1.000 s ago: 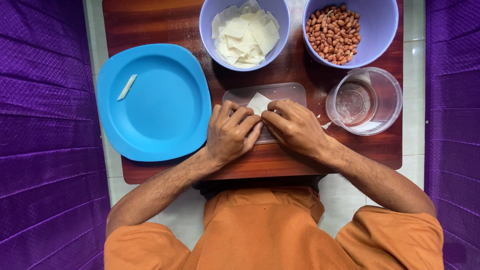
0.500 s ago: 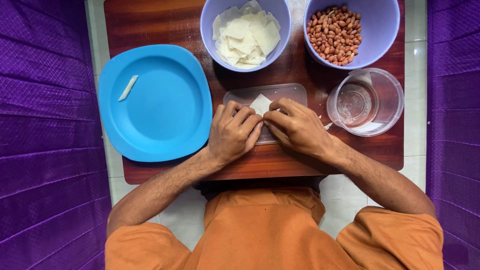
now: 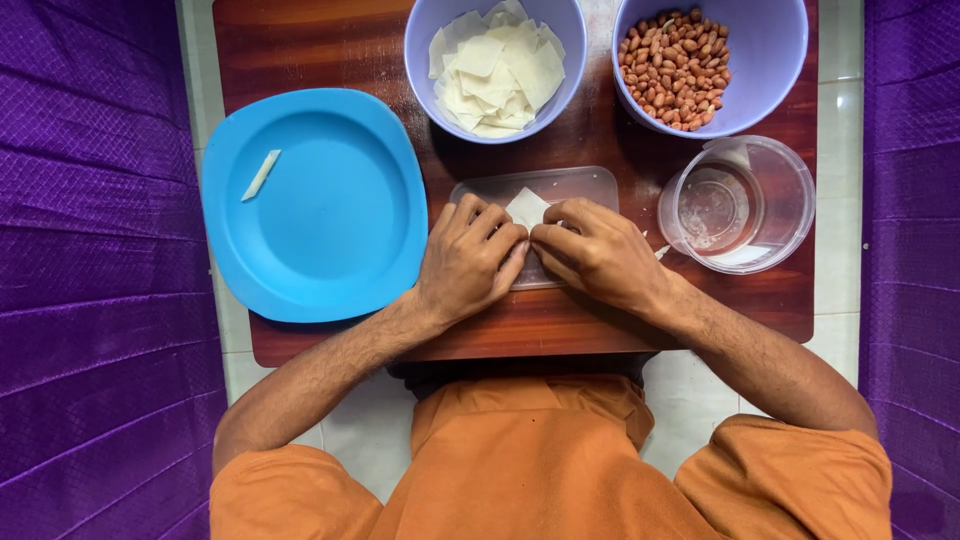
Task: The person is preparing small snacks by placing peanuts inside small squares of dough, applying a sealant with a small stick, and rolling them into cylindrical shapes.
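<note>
At the centre of the frame, the left hand (image 3: pixel 468 262) and the right hand (image 3: pixel 598 255) are meeting fingertip to fingertip over a clear rectangular plastic lid (image 3: pixel 580 186) lying on the dark reddish wooden board (image 3: pixel 300 50). Both sets of fingers are pressing together on a small pale square pastry wrapper (image 3: pixel 526 207), whose upper corner is poking out above the knuckles; the rest is hiding beneath the fingers, so whether anything is sitting inside it cannot be told.

Judging by the layout, the work is looking early. In the left half of the frame, the round-cornered blue plastic plate (image 3: pixel 330 250) is carrying only one thin rolled white piece (image 3: pixel 260 175) near its upper left rim. At the top centre, the lavender plastic bowl (image 3: pixel 425 90) is holding a full heap of flat wrappers (image 3: pixel 495 70), and at the upper right a second lavender bowl (image 3: pixel 770 70) is sitting full of brown-skinned peanuts (image 3: pixel 675 65). Right of the hands, a clear round plastic tub (image 3: pixel 790 190) is holding a little water. So one piece seems finished, one is being shaped, and many wrappers are waiting.
</note>
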